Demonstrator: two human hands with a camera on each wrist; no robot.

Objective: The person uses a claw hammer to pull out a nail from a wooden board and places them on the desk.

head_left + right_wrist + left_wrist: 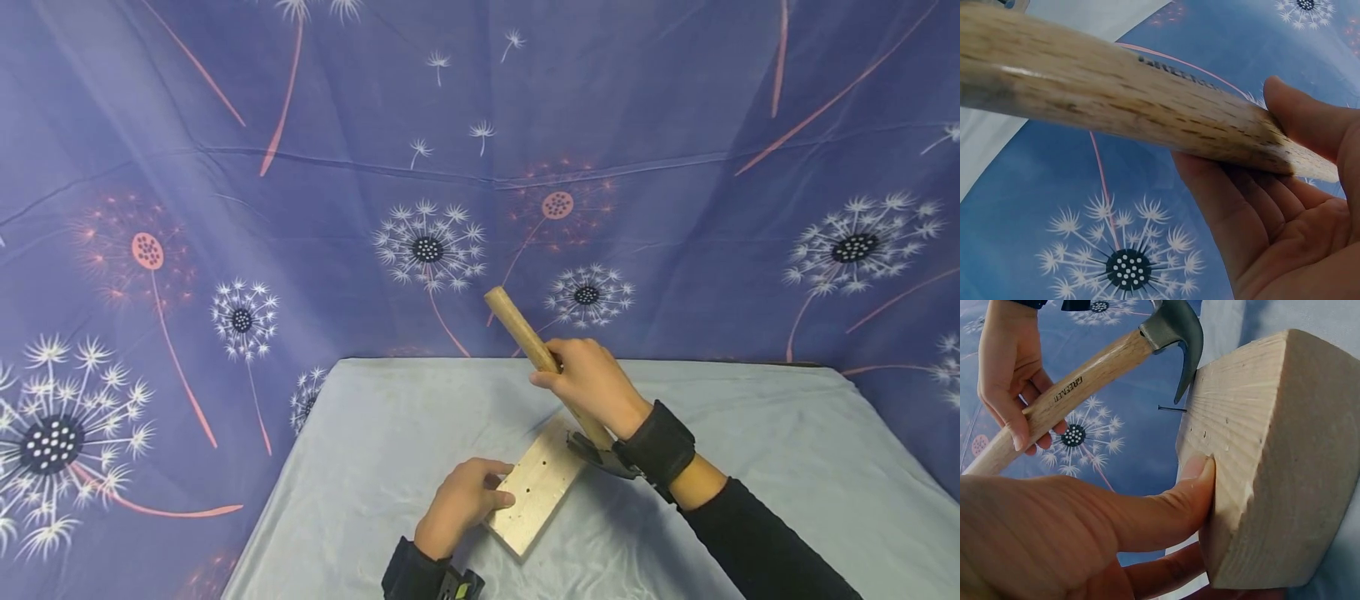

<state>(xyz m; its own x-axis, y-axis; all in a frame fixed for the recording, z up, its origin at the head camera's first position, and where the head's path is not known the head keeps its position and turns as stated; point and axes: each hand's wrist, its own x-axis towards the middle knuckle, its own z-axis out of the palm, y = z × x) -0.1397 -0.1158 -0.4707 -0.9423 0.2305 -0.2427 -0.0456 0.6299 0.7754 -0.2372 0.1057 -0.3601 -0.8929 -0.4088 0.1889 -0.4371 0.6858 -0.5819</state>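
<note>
My right hand (592, 379) grips the wooden handle of a claw hammer (1104, 365), its fingers and thumb about the shaft. The hammer's dark metal claw (1189, 359) hangs close over the far end of a wooden block (536, 492). In the left wrist view a thin nail (1172, 409) sticks out of the block near the claw's tip; they look apart. Several small holes dot the block's face. With the thumb on its face and fingers at its side, my left hand (465, 500) holds the block's near end. The right wrist view shows mostly the handle (1116, 94).
A pale cloth (390, 425) covers the table beneath the block. Behind and to the left hangs a blue-purple curtain (660, 100) with dandelion prints. Black bands (660, 450) wrap both wrists.
</note>
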